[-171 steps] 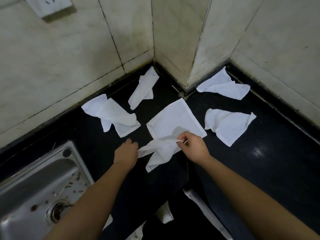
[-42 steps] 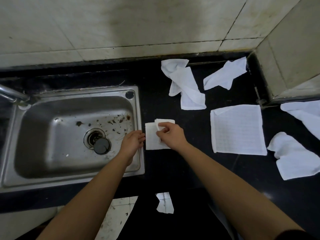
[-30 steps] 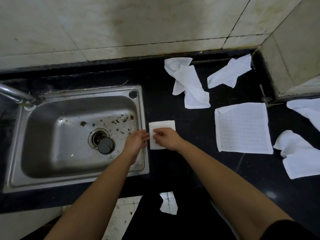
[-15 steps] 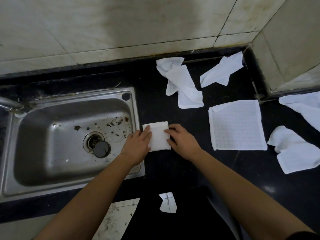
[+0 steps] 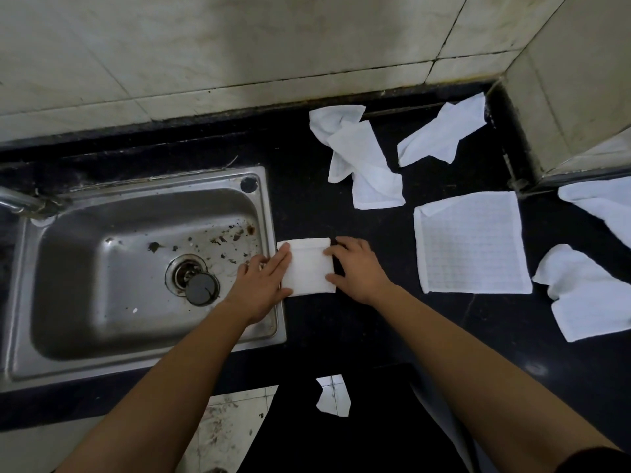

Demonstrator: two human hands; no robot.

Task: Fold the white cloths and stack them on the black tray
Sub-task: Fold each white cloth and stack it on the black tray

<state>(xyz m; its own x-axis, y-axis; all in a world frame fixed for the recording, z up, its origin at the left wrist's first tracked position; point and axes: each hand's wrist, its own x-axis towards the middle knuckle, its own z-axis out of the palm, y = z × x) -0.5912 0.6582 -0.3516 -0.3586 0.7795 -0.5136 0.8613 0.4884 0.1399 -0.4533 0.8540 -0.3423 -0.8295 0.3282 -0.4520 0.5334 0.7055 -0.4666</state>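
Lying on the black bench (image 5: 341,331) just right of the sink (image 5: 263,213), the folded cloth (image 5: 309,268) is a small white square. The left hand (image 5: 263,285) reaches over the sink rim, its straight fingers flat on the cloth's left edge, holding nothing. The right hand (image 5: 358,268) touches the right edge with loosely bent fingertips and thumb, with no grip that shows. Well to the right a flat cloth (image 5: 471,244) lies spread out, one corner turned over. Near the wall (image 5: 239,46) lie a crumpled long cloth (image 5: 365,165) and a back cloth (image 5: 444,134). At the far right lie a bunched cloth (image 5: 587,295) and an edge cloth (image 5: 604,206), partly out of view. A dark plug (image 5: 201,288) sits in the sink
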